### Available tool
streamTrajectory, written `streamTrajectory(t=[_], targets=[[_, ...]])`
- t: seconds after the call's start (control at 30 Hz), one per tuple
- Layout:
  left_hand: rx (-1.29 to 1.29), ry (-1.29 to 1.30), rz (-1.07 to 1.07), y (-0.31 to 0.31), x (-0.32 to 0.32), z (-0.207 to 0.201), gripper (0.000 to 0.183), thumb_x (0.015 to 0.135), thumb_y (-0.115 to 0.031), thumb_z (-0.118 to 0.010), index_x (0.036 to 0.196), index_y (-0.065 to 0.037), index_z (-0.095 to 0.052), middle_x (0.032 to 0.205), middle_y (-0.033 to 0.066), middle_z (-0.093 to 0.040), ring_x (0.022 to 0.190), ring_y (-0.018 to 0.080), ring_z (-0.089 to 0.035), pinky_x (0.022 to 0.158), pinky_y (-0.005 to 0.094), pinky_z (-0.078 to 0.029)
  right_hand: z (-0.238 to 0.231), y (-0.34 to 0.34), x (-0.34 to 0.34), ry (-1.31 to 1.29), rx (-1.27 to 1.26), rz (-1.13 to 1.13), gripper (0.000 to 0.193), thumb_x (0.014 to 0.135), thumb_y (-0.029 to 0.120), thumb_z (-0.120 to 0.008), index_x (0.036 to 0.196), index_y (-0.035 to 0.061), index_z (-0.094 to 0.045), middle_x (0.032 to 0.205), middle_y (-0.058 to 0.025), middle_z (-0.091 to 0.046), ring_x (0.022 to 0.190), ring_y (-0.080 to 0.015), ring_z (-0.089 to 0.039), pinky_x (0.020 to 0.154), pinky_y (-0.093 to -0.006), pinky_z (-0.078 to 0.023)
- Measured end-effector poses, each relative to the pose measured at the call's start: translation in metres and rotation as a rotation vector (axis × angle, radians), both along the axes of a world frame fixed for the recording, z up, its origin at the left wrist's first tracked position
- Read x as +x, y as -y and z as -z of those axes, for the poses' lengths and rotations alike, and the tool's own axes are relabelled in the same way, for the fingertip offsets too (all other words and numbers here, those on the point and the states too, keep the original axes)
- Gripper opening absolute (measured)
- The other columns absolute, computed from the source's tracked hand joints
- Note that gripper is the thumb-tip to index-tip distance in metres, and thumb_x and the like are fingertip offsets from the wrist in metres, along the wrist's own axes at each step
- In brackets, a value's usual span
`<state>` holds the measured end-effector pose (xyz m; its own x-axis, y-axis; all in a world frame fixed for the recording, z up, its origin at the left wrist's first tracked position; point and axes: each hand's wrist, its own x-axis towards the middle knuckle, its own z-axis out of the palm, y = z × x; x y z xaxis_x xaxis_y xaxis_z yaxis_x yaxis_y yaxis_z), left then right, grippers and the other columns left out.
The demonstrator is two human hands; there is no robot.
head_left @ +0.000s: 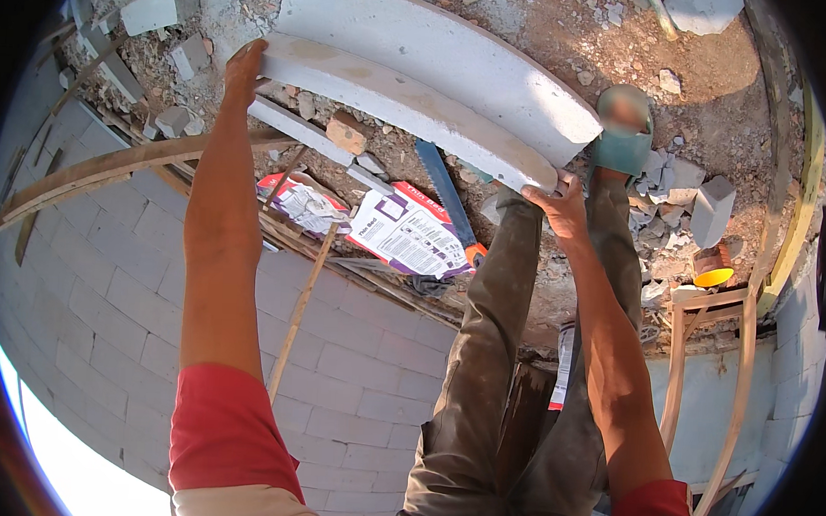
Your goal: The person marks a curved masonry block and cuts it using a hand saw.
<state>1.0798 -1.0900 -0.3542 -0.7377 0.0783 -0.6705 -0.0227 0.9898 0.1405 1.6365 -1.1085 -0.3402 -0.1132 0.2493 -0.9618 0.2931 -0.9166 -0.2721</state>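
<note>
A long, pale grey concrete slab (395, 107) stretches across the upper middle, bowed by the lens. My left hand (244, 68) is closed on its left end. At the opposite end my right hand (560, 206) grips the corner, thumb on the near edge; its other fingers are partly hidden. Directly behind lies a wider pale slab (447, 64), along the held one's far edge. Below the slab, near my right hand, rests a handsaw (444, 194) with a blue blade and orange handle.
Printed paper bags (405, 230) lie beside the saw, near a broken brick (346, 132). My foot in a green shoe (624, 143) stands by the wider slab's right end. Rubble (675, 190) and a yellow-rimmed container (713, 273) are at right, above a wooden frame (712, 300).
</note>
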Motion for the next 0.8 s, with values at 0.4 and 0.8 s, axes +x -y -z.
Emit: streamTrajectory(t=[0.4, 0.8], targets=[[-0.020, 0.029, 0.278, -0.003, -0.024, 0.034, 0.052, 0.080, -0.044, -0.059, 0.111, -0.003, -0.067, 0.107, 0.0133, -0.065, 0.093, 0.0245, -0.059, 0.088, 0.0346, -0.043, 0.012, -0.004, 0.014, 0.018, -0.065, -0.084, 0.077, 0.062, 0.017, -0.089, 0.118, -0.0076, -0.042, 0.111, -0.0164, -0.059, 0.102, -0.0193, -0.058, 0.087, -0.0310, -0.048], [-0.107, 0.094, 0.160, -0.006, -0.034, 0.029, 0.043, 0.081, -0.033, -0.055, 0.117, -0.011, -0.066, 0.104, 0.0116, -0.063, 0.089, 0.0214, -0.057, 0.084, 0.0321, -0.044, 0.013, -0.008, 0.010, -0.074, -0.082, -0.050, 0.074, 0.065, 0.019, -0.088, 0.118, -0.0090, -0.044, 0.110, -0.0157, -0.059, 0.101, -0.0182, -0.059, 0.087, -0.0291, -0.047]])
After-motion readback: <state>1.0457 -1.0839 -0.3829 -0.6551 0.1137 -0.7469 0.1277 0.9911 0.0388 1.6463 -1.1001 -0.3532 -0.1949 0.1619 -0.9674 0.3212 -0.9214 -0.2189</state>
